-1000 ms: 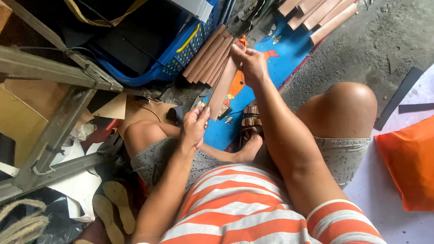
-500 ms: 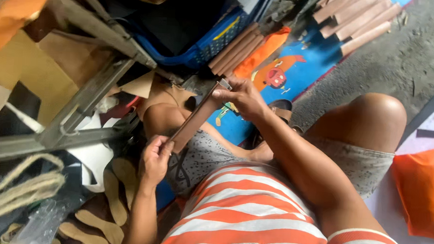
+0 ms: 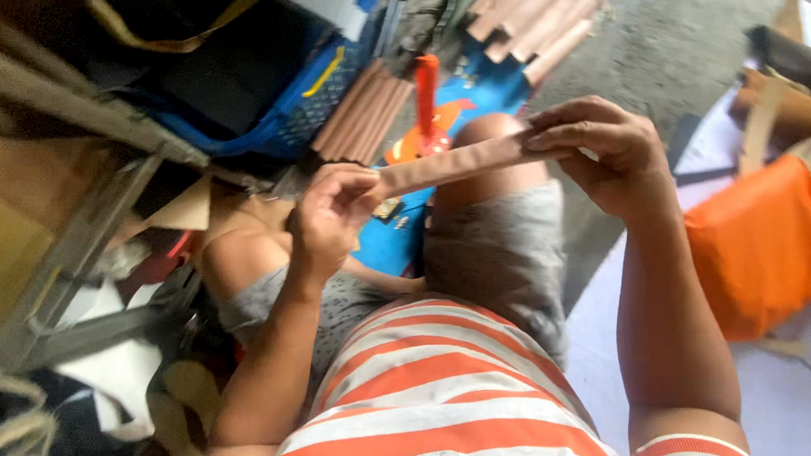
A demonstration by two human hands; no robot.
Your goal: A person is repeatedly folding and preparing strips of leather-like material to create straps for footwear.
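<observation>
Right now both hands are gripping one brown strip stretched between them above the knee: the left hand is pinching its lower end, the right hand its higher end, long axis slanting up rightward.

Left of the left hand, passage is tight: a blue plastic crate and grey metal frame bars crowd in close. Directly ahead, a stack of brown strips and an orange-handled tool lie on the blue mat. The raised knee blocks the space beneath the held brown strip. Beyond the right hand, bare concrete floor lies open; further right an orange bag stands in the way.
</observation>
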